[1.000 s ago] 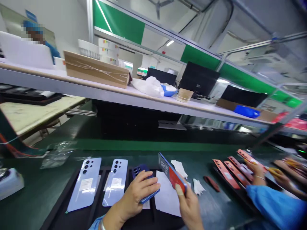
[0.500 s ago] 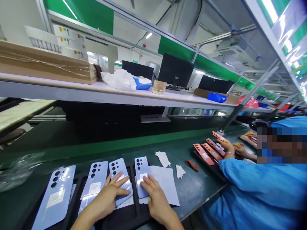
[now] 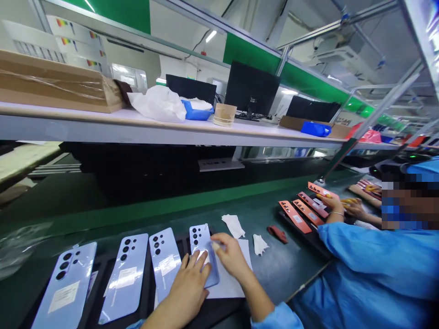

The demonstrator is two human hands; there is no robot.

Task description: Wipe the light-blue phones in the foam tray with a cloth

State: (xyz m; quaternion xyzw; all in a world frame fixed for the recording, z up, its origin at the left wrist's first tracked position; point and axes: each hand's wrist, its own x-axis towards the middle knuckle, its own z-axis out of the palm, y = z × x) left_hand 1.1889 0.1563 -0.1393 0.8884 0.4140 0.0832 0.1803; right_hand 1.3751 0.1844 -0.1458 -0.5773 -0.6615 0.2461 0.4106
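Left hand [image 3: 188, 287], spread, moved onto another phone [image 3: 201, 242], long axis camera-first away; right hand [image 3: 232, 256], grip unclear.

Phone labels [image 3: 64, 297]: print too small for me to read, on the blue phones [image 3: 84, 260] from eight to six o'clock.
Monitor mark [image 3: 253, 100]: illegible to me, at one o'clock.

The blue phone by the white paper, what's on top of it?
The left hand lies on the phone, partly over a white label. Camera lenses show near its top; the right hand is at its edge. What the left hand covers is hidden.
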